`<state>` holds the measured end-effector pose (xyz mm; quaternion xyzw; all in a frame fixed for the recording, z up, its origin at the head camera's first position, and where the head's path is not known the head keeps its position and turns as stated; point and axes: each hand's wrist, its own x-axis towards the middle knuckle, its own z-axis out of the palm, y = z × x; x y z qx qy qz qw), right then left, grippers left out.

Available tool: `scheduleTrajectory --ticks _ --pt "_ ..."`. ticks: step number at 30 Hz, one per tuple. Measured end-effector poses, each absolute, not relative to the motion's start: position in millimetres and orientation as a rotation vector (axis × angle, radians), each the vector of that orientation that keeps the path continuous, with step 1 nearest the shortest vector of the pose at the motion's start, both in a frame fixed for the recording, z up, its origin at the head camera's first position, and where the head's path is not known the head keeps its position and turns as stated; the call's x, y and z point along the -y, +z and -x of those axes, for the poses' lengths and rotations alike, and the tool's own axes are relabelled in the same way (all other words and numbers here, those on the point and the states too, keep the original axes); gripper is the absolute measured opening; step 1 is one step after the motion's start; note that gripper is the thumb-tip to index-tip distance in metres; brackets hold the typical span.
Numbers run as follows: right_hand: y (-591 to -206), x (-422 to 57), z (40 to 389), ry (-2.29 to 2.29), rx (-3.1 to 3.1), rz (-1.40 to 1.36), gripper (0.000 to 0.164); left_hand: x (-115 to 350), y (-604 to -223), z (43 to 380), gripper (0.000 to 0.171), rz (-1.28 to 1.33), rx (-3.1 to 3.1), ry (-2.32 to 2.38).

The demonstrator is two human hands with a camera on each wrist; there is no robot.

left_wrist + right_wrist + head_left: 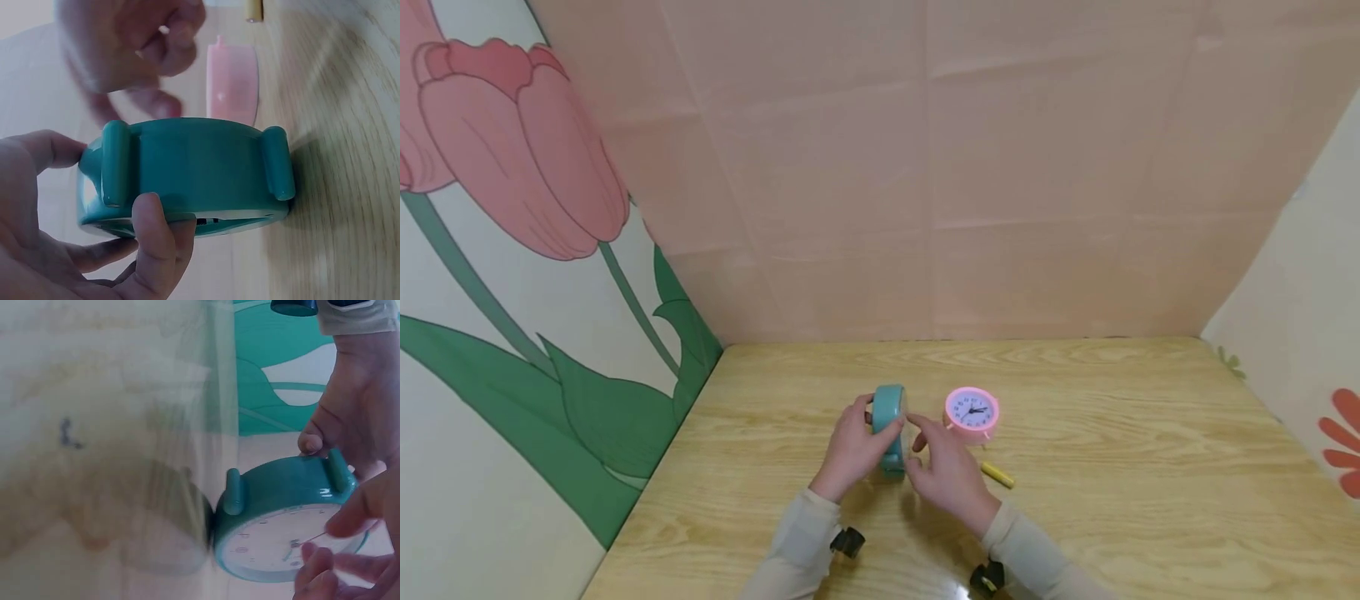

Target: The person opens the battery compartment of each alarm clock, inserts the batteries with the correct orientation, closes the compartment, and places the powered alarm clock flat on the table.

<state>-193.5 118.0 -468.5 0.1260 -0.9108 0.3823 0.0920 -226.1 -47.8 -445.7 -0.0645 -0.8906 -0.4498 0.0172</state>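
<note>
Left hand [854, 442] has its grip clamped on the teal clock [888, 407], on edge on the tabletop [1112, 433]; right hand [951, 473] fingers apart at the dial [262, 547]. Brace the clock firmly, touch lightly

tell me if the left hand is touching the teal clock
Touching: the left wrist view shows the left hand gripping the teal clock, its digits against the casing.

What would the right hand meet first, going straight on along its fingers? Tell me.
The right hand would first meet the pale dial of the glossy round teal clock, probably almost at once; depth leaves unclear whether its fingertips touch it now.
</note>
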Motion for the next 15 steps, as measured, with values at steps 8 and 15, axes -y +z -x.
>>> scheduleTrajectory --ticks 8,15 --pt "-480.7 -121.0 199.5 1.138 2.883 -0.279 0.077 53.5 -449.5 228.5 0.067 0.088 2.71 -1.539" --pt "-486.8 -120.0 201.1 1.153 2.881 -0.307 0.083 61.7 -455.2 232.8 0.056 0.115 2.658 -1.742"
